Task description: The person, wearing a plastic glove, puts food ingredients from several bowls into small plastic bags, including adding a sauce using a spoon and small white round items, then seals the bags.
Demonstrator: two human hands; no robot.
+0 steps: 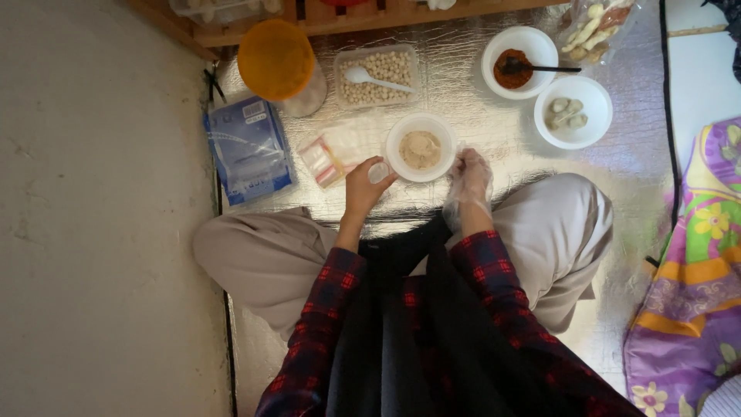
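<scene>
Bowl [421,147] of beige dough sits between both hands: left hand [364,185] pinches a small white piece, gloved right hand [471,174] curls loosely beside the rim, grasping nothing visible.

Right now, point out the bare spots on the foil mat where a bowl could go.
Free: the foil mat between the dough bowl and the dumpling bowl, and in front of the right knee. Crowded: between blue packet, orange lid and bean tray.
</scene>
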